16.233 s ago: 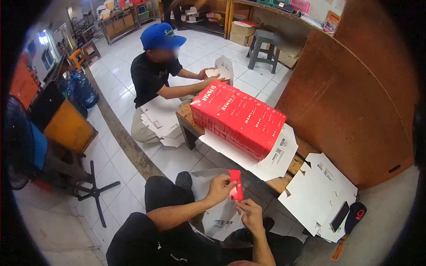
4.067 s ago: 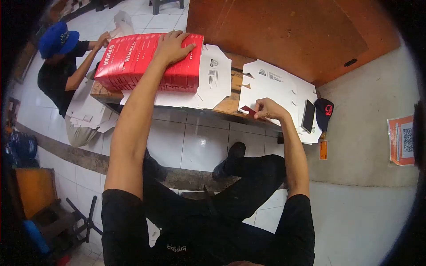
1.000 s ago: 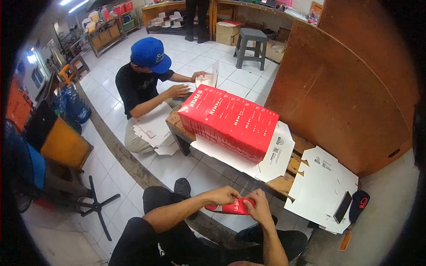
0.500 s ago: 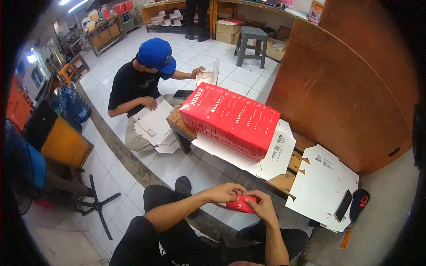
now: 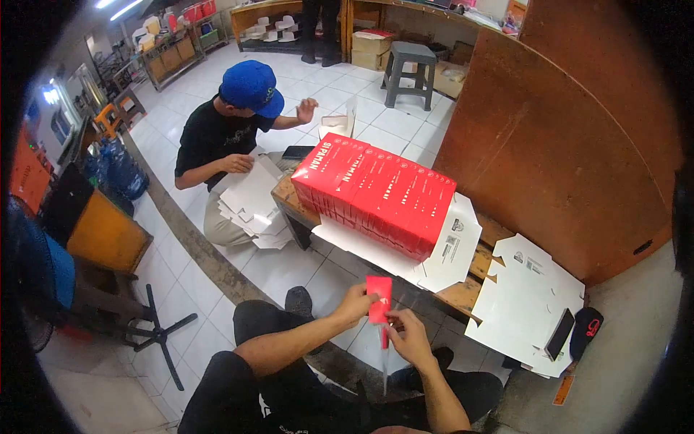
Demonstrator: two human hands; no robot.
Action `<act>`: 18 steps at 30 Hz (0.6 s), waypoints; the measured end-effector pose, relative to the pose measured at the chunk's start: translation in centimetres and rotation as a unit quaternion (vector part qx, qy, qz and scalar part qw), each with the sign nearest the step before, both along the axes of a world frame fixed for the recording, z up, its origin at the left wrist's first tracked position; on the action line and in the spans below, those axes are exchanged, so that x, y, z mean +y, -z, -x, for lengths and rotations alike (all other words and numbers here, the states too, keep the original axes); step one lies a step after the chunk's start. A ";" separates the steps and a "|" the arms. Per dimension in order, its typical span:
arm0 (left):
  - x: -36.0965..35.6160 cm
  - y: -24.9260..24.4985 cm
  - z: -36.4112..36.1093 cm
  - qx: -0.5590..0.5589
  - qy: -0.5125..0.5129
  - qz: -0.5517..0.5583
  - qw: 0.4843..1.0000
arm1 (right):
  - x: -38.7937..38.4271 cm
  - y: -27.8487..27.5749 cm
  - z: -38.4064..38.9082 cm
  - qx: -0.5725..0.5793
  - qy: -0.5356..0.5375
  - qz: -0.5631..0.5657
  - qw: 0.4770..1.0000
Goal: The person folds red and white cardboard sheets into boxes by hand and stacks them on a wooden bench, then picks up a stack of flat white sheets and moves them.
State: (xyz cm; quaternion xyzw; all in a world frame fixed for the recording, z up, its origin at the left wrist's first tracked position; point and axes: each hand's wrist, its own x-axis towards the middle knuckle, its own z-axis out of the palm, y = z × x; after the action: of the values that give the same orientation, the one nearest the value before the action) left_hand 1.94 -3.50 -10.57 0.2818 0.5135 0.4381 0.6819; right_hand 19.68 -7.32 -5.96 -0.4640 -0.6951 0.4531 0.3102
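A small red paperboard piece [image 5: 379, 298] with a white mark stands raised in front of my lap, a thin pale strip running down below it. My left hand [image 5: 354, 304] pinches its left edge, thumb on the red face. At the lower right edge, the fingers of my right hand [image 5: 409, 338] are closed on the same piece. Beyond my hands, a tight block of red printed boxes [image 5: 376, 189] sits on a white flat carton sheet [image 5: 452, 249], on top of a wooden bench [image 5: 463, 298].
More white die-cut sheets [image 5: 531, 289] lie on the bench's right end, with a phone [image 5: 559, 335] on them and a dark cap [image 5: 586, 333] beside. Across the bench a person in a blue cap [image 5: 249, 88] sits holding white sheets [image 5: 253, 195]. A grey stool [image 5: 410, 72] stands farther back.
The red piece has gone from lying folded between both hands to being raised upright, and my hands have shifted slightly left. The other person's hand has let go of a white carton and lifted.
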 end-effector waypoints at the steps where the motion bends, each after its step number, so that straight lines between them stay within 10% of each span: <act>1: 0.2 0.1 0.2 -0.023 -0.030 0.016 0.999 | 0.0 0.0 0.1 -0.019 -0.017 -0.055 0.998; 10: 1.0 -0.5 0.4 -0.076 -0.175 -0.004 0.982 | 0.0 0.2 0.2 -0.047 -0.022 -0.147 0.988; 18: -3.2 0.2 -2.5 0.162 -0.098 -0.256 0.948 | 0.0 -0.3 -0.1 -0.004 0.213 -0.124 0.969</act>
State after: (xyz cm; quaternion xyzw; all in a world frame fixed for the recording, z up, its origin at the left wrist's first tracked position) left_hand 4.42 -6.72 -10.74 0.4628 0.5129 0.5675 0.4481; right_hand 19.76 -7.35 -5.65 -0.5613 -0.6321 0.2851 0.4518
